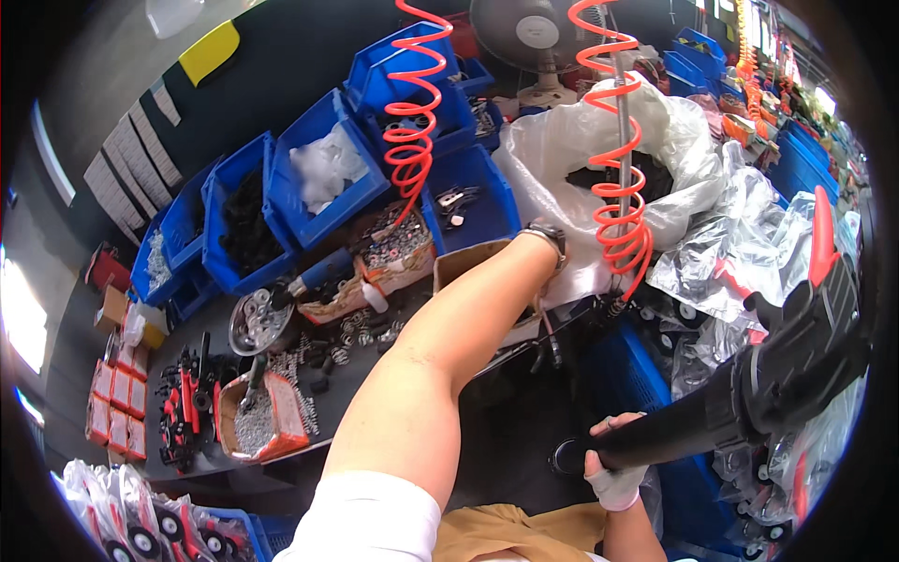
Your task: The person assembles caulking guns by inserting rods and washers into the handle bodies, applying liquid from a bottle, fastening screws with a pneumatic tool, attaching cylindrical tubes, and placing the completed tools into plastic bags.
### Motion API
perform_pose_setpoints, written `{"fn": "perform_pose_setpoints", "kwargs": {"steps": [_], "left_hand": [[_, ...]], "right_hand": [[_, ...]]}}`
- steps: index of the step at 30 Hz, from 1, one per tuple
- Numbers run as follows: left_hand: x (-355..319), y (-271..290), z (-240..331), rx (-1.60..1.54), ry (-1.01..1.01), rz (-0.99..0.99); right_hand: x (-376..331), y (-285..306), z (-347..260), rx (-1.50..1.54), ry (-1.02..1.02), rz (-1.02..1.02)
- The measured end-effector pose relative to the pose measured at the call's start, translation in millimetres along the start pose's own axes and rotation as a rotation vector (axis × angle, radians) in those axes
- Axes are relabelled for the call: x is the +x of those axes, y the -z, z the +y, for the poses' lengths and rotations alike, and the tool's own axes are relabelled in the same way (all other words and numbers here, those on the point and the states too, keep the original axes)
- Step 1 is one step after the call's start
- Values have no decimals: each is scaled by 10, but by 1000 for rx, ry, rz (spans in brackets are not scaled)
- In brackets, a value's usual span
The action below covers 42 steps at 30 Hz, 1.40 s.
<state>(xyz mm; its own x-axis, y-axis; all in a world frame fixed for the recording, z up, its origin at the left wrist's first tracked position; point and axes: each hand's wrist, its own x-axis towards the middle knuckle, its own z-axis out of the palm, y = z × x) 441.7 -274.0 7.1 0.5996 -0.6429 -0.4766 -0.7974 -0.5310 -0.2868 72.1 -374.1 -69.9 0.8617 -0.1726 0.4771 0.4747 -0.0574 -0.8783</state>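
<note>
My left arm reaches across the bench, and a band circles its wrist. My left hand (556,246) is at the near side of a large translucent plastic bag (536,173); its fingers are hidden. Low on the right, my right hand (614,473), partly covered in white, is wrapped round the end of a thick black tube (679,421). This tube slants up to the right into a ribbed black fitting, beside which a red lever-like part (823,239) sticks up. Dark contents, too dim to identify, show inside the bag's opening.
Two coiled orange air hoses (408,155) (618,225) hang over the bench. Blue bins (286,211) with small parts line its back. An open box of small metal pieces (253,426) stands at left. Plastic-wrapped wheeled parts (140,525) lie lower left. A fan (534,33) stands behind.
</note>
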Motion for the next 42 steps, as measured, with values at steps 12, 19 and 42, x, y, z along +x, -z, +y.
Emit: {"fn": "perform_pose_setpoints", "kwargs": {"steps": [12, 19, 42], "left_hand": [[-770, 341, -364, -1809, 130, 897], [-610, 11, -320, -634, 316, 1107], [-2420, 719, -57, -603, -289, 989]], "right_hand": [[-48, 143, 185, 59, -54, 71], [-107, 68, 198, 68, -102, 40], [-166, 991, -1296, 429, -694, -349]]}}
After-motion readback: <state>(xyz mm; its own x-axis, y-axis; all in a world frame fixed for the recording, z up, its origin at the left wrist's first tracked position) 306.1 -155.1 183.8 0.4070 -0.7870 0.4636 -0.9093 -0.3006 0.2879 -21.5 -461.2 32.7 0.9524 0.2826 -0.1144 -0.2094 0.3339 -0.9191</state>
